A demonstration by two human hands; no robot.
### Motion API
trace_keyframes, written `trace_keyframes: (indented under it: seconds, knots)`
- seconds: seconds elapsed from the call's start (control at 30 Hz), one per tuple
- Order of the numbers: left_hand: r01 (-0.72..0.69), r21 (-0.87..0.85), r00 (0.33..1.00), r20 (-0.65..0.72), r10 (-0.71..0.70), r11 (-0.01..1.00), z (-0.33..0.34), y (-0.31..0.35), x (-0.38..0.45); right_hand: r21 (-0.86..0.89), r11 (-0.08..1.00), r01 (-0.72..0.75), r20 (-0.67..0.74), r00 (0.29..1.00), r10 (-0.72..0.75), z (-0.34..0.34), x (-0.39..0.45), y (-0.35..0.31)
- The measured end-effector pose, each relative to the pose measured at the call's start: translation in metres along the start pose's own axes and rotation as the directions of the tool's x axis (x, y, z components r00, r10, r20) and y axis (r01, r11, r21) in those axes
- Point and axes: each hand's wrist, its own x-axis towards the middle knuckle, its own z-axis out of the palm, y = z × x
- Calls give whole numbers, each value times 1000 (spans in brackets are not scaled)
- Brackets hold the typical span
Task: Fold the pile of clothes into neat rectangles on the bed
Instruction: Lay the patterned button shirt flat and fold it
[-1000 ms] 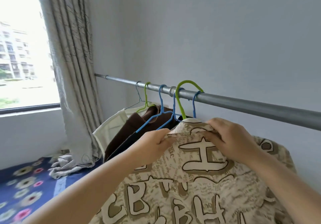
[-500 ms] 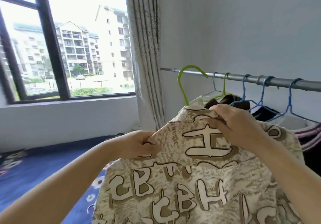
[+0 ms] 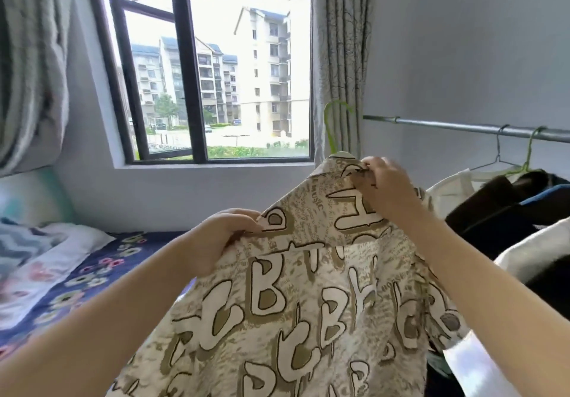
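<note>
A beige shirt printed with large brown and white letters hangs in the air in front of me on a green hanger. My left hand grips the shirt's collar edge on the left. At the top of the collar, just under the hanger's hook, my right hand pinches the cloth. The hanger is off the rail and its hook stands free before the curtain. Below and to the left lies the bed with a dark blue flowered sheet.
A metal rail runs along the right wall and carries hung clothes in white, brown and black. A window with a dark frame faces me, with a curtain beside it. Pillows and bedding lie at the left.
Both hands have carried the shirt and its green hanger off the rail and leftward towards the bed. My view has swung left from the rail to the window.
</note>
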Motion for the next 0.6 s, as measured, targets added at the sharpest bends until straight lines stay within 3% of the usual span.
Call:
trace_keyframes:
  seconds: [0.1, 0.17, 0.23, 0.27, 0.4, 0.53, 0.6]
  knots:
    - [-64, -34, 991, -124, 59, 997, -5, 2, 12, 124, 979, -159, 17, 987, 158, 25, 27, -14]
    - [-109, 29, 974, -197, 112, 994, -14, 4, 22, 300, 918, -259, 144, 964, 224, 42, 43, -16]
    - [-131, 111, 961, -228, 153, 985, -28, 10, 37, 520, 782, -344, 317, 928, 198, 60, 61, -15]
    - [-131, 179, 959, -225, 170, 975, -31, 11, 41, 545, 748, -378, 377, 908, 183, 67, 64, -13]
    - [-26, 586, 966, -195, 172, 810, -39, 10, 81, 586, 617, -525, 549, 817, 174, 90, 86, -2]
    - [-10, 777, 975, -133, 180, 629, -35, -3, 112, 540, 543, -643, 723, 685, 91, 102, 101, 9]
    - [-19, 865, 979, -86, 185, 502, -36, -6, 123, 577, 409, -707, 745, 661, 92, 112, 104, 6]
